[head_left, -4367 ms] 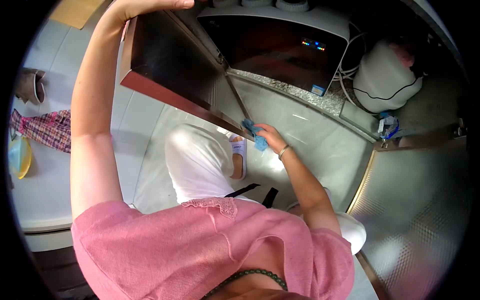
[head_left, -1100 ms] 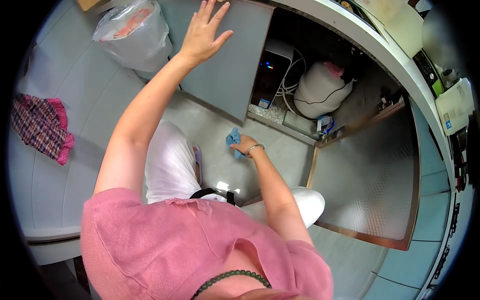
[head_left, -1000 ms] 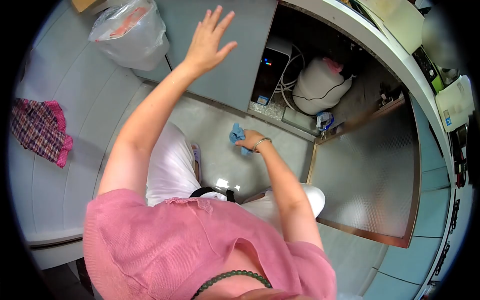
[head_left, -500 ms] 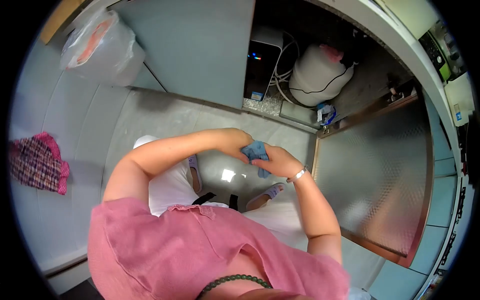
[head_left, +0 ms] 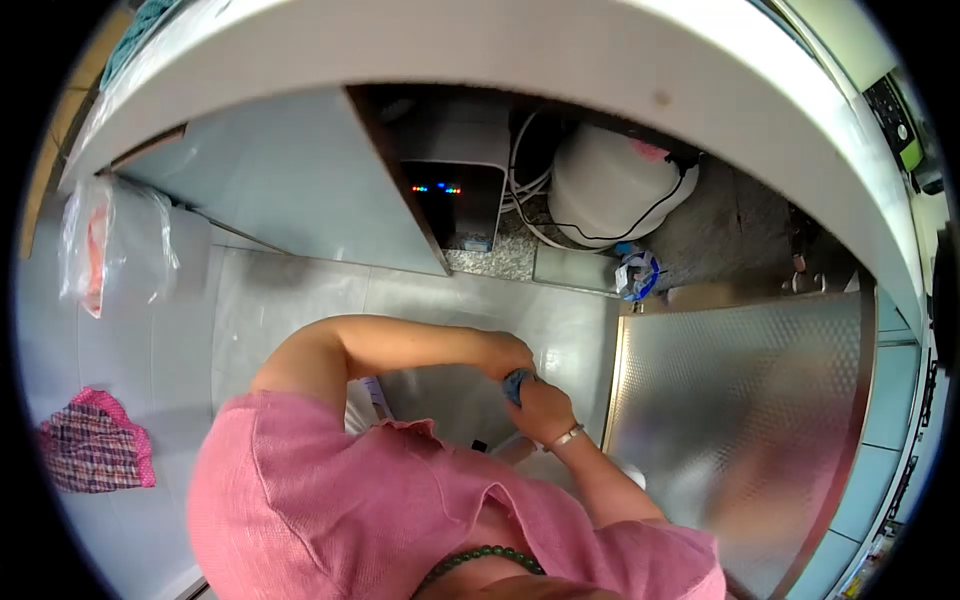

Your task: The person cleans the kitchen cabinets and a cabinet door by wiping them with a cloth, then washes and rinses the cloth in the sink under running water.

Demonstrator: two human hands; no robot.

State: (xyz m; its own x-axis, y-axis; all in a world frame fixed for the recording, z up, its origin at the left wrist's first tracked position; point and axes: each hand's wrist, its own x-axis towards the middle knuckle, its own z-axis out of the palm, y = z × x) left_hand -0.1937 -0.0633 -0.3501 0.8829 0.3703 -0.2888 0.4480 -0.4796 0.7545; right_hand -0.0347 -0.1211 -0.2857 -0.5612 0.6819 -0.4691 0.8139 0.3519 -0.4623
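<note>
1. Both hands meet on a blue cloth (head_left: 516, 385), wrung up small between them above the pale floor (head_left: 290, 300), out from the cabinet's front edge and left of the textured door's near upright edge.
2. The left hand (head_left: 505, 353), spread and raised at the plain door (head_left: 290, 185) about a second earlier, is now down at the cloth, gripping its upper end; its fingertips are hidden.
3. The right hand (head_left: 545, 411), a bracelet (head_left: 568, 435) at the wrist, has its fingers closed around the cloth's lower part, as it did half a second ago, when more of the fabric showed.
4. The counter's white front edge (head_left: 480, 45) now sweeps across the top of the view, where earlier it kept mostly to the upper right.
5. Inside the cabinet, the lit black device (head_left: 450, 205) and the white container (head_left: 610, 190) keep their places, and a blue-and-clear packet (head_left: 637, 275) remains at the front edge, by the corner where the textured door (head_left: 730, 400) stands open.
</note>
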